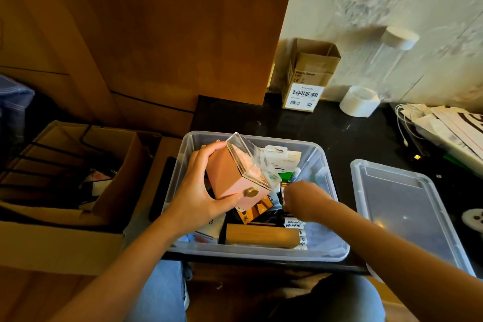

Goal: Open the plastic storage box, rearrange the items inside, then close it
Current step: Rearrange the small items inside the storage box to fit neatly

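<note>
The clear plastic box (pixel 332 253) sits open on the dark surface (pixel 352 136), its lid (pixel 407 206) lying flat just right of it. Inside are a wood block (pixel 261 236), packets and small cartons. The left hand (pixel 201 191) grips a pink case (pixel 232 180) with a clear top above the box. The right hand (pixel 303 198) reaches in, fingers curled; what they hold I cannot tell. A cardboard carton (pixel 305 78) and tape roll (pixel 359 100) stand by the wall.

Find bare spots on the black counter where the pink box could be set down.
Free: the black counter between storage box, cardboard box and tape roll. Crowded: right, with lid and papers. Left hand holds the pink box.
</note>
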Action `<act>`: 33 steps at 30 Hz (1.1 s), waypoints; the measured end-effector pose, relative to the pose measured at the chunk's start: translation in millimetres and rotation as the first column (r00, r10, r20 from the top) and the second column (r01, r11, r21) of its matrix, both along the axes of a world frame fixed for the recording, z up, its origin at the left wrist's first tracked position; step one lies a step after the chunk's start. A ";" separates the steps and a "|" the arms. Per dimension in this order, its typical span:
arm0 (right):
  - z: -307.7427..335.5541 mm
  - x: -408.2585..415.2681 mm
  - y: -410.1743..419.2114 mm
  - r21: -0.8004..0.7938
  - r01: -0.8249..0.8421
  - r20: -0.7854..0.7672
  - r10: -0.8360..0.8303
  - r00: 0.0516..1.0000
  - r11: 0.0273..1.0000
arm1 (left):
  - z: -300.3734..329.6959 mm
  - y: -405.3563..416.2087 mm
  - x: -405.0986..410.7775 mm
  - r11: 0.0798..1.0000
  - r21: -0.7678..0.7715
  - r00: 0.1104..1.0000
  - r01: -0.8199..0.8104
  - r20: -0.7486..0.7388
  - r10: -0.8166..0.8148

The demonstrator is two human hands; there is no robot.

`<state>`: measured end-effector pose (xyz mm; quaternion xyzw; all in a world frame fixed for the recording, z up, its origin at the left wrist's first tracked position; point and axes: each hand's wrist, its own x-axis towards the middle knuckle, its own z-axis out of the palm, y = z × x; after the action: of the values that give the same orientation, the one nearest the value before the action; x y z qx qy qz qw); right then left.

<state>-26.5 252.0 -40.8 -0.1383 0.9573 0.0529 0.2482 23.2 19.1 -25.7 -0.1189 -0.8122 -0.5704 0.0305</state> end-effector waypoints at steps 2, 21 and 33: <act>17.7 -1.2 4.8 -0.292 0.155 0.047 -0.148 0.988 0.944 | 0.0 -1.0 -1.1 1.000 0.015 1.000 0.018 0.013 -0.018; 59.3 26.3 16.4 -0.922 0.013 -0.022 -0.085 0.996 0.388 | 23.6 -32.4 -2.9 0.931 -0.260 0.966 0.257 0.073 -0.246; 23.2 44.4 40.1 -0.508 -0.134 -0.616 -0.250 0.747 0.851 | 15.2 -19.0 -1.7 0.108 -0.955 0.893 0.276 0.214 -0.396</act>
<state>17.9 292.1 -17.6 -0.1411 0.9630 -0.1713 -0.1531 21.5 0.0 -10.5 -0.3182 -0.9333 0.0856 -0.1424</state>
